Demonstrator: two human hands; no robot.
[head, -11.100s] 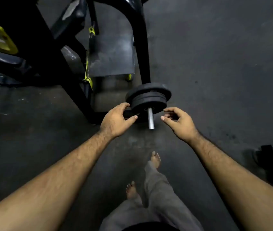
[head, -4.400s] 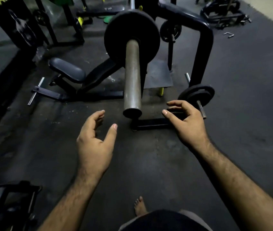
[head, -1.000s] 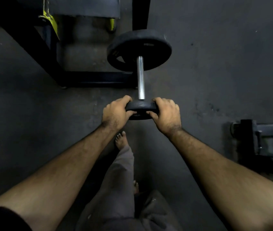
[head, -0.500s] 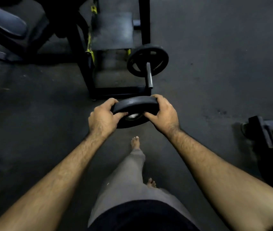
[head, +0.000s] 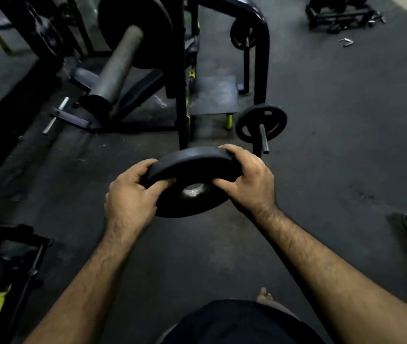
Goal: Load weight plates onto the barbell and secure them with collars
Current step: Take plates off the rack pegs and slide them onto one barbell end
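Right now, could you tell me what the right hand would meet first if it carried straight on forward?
Probably the bare end of the storage peg just ahead of the right hand, with a plate hung behind it; depth is unclear.

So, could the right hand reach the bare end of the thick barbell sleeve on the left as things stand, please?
Probably not yet: the right hand and left hand both grip the weight plate, and the barbell sleeve sits up-left, beyond the plate.
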